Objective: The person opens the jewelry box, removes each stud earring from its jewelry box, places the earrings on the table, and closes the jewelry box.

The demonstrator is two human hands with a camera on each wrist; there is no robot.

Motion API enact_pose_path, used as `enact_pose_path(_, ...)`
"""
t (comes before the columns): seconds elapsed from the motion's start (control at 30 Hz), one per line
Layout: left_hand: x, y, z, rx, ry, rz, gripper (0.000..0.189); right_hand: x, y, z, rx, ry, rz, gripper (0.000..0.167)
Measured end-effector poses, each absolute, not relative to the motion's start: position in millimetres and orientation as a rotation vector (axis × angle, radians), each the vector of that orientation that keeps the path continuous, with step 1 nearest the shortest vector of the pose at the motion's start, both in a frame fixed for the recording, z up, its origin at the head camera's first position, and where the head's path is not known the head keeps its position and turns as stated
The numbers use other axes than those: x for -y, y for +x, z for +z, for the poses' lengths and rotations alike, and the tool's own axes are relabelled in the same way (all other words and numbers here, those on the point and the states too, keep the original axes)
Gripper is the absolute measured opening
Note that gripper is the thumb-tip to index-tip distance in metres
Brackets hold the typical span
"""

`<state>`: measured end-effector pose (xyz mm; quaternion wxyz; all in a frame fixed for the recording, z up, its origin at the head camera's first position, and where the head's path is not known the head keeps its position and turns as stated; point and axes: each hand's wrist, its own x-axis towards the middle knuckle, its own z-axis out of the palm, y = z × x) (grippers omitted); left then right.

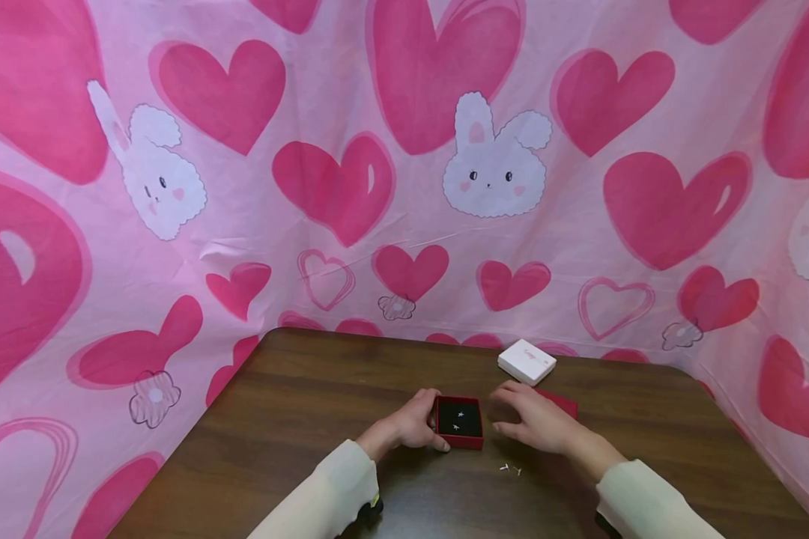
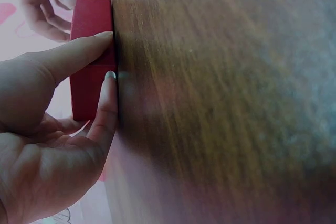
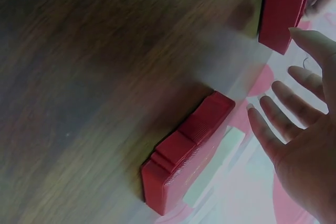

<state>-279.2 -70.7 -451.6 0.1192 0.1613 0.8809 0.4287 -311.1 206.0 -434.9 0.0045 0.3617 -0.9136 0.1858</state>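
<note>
A small red box [image 1: 470,442] with a black insert stands lidless on the table, two small star-shaped studs [image 1: 461,414] sitting in it. My left hand [image 1: 414,421] holds its left side, thumb and fingers against the red walls [image 2: 90,90]. My right hand [image 1: 535,416] hovers just right of the box, fingers spread and holding nothing [image 3: 302,114]. Behind and partly under this hand in the head view lies the red lid [image 1: 561,403], with a ribbon-like bow along its side [image 3: 184,142]. Two more small star-shaped pieces [image 1: 504,467] lie on the wood before the box.
A white box [image 1: 527,361] with pink lettering lies farther back, behind the red lid. The dark wooden table [image 1: 297,389] has rounded back corners. Pink cloth [image 1: 418,224] printed with hearts and rabbits hangs around its back and sides.
</note>
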Motion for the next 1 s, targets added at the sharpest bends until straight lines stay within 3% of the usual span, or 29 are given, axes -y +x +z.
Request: enact_pose_path(1.0, 70.2, -280.6, -450.2, -2.575, 0.469, 1.230, 0.068, -180.9, -312.9, -433.1, 2.883, 1.251, 0.733, 0.038)
